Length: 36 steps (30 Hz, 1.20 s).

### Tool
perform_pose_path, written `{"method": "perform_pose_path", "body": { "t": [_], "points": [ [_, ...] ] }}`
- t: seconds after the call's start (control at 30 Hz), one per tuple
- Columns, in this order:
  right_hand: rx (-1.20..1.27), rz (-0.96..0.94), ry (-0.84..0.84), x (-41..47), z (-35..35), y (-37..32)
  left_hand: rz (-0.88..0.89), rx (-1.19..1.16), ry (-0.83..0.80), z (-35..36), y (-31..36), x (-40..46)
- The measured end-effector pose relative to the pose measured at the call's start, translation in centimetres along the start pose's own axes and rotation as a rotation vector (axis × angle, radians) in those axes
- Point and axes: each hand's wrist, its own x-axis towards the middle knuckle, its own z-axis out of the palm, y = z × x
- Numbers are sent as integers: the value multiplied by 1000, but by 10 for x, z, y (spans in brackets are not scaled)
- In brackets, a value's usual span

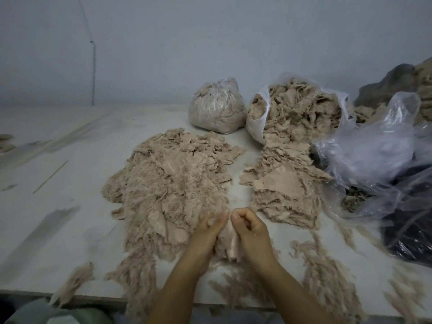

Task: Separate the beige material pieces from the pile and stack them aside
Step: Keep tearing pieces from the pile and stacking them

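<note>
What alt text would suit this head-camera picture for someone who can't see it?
Two bare hands, left hand and right hand, pinch one beige material piece between a loose pile and a neater stack on a white table; two filled plastic bags stand behind.

A pale surface (70, 141) carried a broad pile of beige pieces (168, 181). Just right of that pile lay a flatter stack of beige sheets (280, 183). Behind the pile stood a tied clear bag (216, 106) and, beside it, an open white bag (299, 108) spilling more pieces. Crumpled clear plastic (374, 150) lay far right of the pile, loose fibre tufts (327, 265) in front.
</note>
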Motion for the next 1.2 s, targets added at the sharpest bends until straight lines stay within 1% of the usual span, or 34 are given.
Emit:
{"method": "perform_pose_path", "body": {
  "t": [0.07, 0.13, 0.2, 0.27, 0.33, 0.4, 0.47, 0.5, 0.53, 0.63, 0.73, 0.77, 0.8, 0.87, 0.9, 0.93, 0.97, 1.0, 1.07, 1.13, 1.2],
  "points": [
    [-11, 20, 88, 0, -1, 3, 26, -115, 155, 8, -1, 3],
    [-25, 58, 151, -2, -4, 7, 78, -37, 321, 7, -3, 9],
    [-9, 116, 196, -4, -6, 11, 159, 24, 398, 1, 0, 12],
    [30, 166, 224, -5, -8, 13, 214, 39, 424, -5, 1, 14],
    [8, 173, 215, -6, -10, 15, 221, 5, 426, -12, 1, 15],
    [0, 178, 225, -7, -11, 15, 195, -71, 386, -19, 2, 16],
    [57, 197, 262, -5, -12, 15, 134, -195, 336, -25, 3, 16],
    [78, 203, 279, -3, -14, 14, 114, -220, 324, -28, 3, 16],
    [79, 207, 289, -2, -15, 13, 103, -188, 325, -31, 3, 16],
    [69, 212, 293, 2, -16, 11, 93, 10, 383, -32, 0, 18],
    [150, 213, 315, 7, -23, 7, 110, 33, 545, -43, 3, 20],
    [169, 216, 306, 9, -27, 4, 124, 61, 574, -50, 6, 20],
    [175, 231, 272, 12, -32, 1, 130, 114, 544, -57, 8, 20],
    [151, 281, 132, 15, -35, -6, 137, 270, 365, -55, 14, 17],
    [132, 308, 52, 15, -34, -8, 158, 384, 266, -49, 16, 15],
    [118, 325, -24, 14, -32, -11, 208, 505, 201, -41, 17, 13],
    [112, 330, -100, 14, -29, -14, 279, 577, 168, -33, 18, 11],
    [115, 325, -170, 13, -26, -17, 340, 579, 137, -26, 19, 10],
    [157, 319, -263, 11, -20, -23, 350, 454, 42, -14, 18, 7],
    [192, 310, -274, 11, -19, -27, 312, 334, 2, -8, 15, 5],
    [166, 312, -221, 9, -21, -29, 300, 243, 69, -8, 15, 5]
  ]
}}
